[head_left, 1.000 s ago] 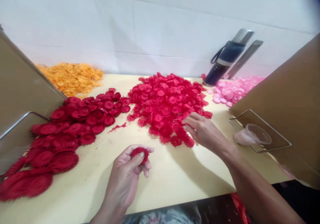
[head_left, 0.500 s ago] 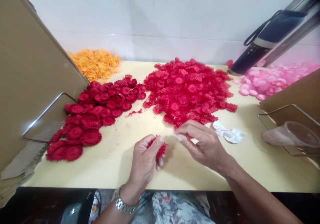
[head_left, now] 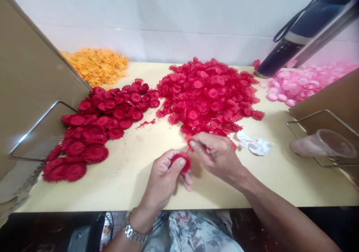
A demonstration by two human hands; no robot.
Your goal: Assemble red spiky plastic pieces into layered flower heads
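Near the table's front edge, my left hand (head_left: 165, 177) grips a red fringed flower piece (head_left: 183, 163), thumb pressed on its face and other fingers behind it. My right hand (head_left: 214, 154) is closed in a pinch just beyond it, with a small blurred red scrap (head_left: 189, 142) at its fingertips. The scrap is close to the flower piece; whether they are joined I cannot tell. Behind my hands spreads a large heap of red flower pieces (head_left: 207, 94) with toothed edges. Darker red layered flowers (head_left: 95, 152) are piled at the left.
Orange petals (head_left: 97, 66) lie at the back left, pink ones (head_left: 305, 83) at the back right. A dark blue flask (head_left: 283, 53) leans there. A crumpled tissue (head_left: 255, 143) and a plastic cup (head_left: 322, 145) in a wire holder are at the right. Cardboard panels (head_left: 33, 68) flank both sides.
My right hand has moved left, closer to the left hand, and a red scrap now shows at its fingertips. The flower piece in my left hand has turned, showing more of its face.
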